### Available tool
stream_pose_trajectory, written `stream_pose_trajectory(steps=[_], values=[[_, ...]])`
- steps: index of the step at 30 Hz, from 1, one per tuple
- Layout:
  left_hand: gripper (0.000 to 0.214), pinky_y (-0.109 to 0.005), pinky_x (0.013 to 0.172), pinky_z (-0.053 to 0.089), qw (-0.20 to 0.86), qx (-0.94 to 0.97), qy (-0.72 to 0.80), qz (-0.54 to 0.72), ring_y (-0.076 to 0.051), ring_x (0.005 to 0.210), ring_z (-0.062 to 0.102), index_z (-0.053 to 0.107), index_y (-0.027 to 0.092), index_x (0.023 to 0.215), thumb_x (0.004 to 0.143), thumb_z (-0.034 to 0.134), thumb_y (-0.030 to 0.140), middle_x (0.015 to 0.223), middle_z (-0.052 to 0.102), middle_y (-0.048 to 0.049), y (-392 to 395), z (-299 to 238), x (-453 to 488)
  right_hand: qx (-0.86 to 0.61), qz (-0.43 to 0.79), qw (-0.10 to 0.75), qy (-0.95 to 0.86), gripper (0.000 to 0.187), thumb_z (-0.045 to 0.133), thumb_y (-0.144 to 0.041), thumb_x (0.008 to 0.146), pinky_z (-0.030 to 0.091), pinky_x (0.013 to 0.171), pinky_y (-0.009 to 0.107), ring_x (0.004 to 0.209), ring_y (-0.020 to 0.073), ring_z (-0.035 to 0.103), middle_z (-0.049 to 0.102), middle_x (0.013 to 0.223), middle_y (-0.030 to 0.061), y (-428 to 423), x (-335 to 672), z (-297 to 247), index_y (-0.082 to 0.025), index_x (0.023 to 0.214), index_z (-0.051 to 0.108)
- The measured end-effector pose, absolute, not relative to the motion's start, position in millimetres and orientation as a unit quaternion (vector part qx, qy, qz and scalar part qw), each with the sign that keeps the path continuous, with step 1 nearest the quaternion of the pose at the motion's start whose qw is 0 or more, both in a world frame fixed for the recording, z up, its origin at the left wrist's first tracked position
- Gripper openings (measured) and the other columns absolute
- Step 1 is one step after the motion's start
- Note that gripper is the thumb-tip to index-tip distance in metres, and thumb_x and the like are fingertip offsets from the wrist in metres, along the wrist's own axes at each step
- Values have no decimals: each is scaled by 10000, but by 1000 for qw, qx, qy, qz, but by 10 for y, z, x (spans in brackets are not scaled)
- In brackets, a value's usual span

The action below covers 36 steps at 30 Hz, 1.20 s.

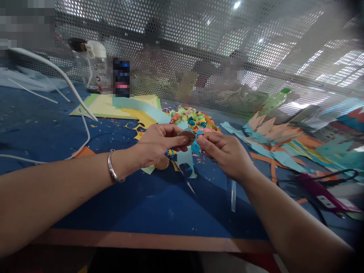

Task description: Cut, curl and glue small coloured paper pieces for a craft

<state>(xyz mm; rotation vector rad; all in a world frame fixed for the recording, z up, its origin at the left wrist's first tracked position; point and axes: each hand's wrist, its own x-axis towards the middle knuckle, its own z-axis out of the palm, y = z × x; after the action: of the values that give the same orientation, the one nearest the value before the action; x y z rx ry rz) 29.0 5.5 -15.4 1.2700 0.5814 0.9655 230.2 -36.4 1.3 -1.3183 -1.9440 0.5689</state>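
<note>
Between the thumb and fingers of my left hand [162, 142] is a round brown disc [187, 134], tilted, with light blue paper along its upper edge. My right hand [224, 151] is closed in a pinch at the disc's right side; what its fingertips hold is too small to make out. Below the hands, a slim pointed tool [186, 180] lies on the blue table. Light blue paper [186, 155] with a round cut-out lies beside it. A second brown disc [162, 163] rests under my left hand.
Behind my hands is a heap of colourful paper scraps [196, 118]. Paper sheets [99, 106], bottles [99, 66] and a white cable [65, 74] are at the left. Spiky paper strips [270, 129], a green bottle [275, 100] and a purple power strip [321, 193] are at the right.
</note>
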Motion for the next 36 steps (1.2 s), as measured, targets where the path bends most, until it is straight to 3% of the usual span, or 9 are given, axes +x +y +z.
stream_pose_trajectory(steps=[16, 36], values=[[302, -280, 701, 482, 649, 566, 252, 441, -120, 687, 652, 675, 132, 808, 649, 868, 301, 766, 723, -28, 75, -189, 298, -508, 230, 348, -754, 511, 540, -605, 921, 277, 481, 270, 501, 90, 344, 390, 569, -40, -354, 2322, 5, -199, 611, 506], [272, -295, 755, 505, 637, 589, 230, 441, -122, 723, 658, 669, 146, 831, 685, 844, 294, 813, 726, -25, 85, -201, 292, -490, 295, 369, -733, 515, 552, -632, 903, 202, 416, 250, 467, 77, 239, 308, 547, -60, -353, 2343, -23, -203, 627, 489]])
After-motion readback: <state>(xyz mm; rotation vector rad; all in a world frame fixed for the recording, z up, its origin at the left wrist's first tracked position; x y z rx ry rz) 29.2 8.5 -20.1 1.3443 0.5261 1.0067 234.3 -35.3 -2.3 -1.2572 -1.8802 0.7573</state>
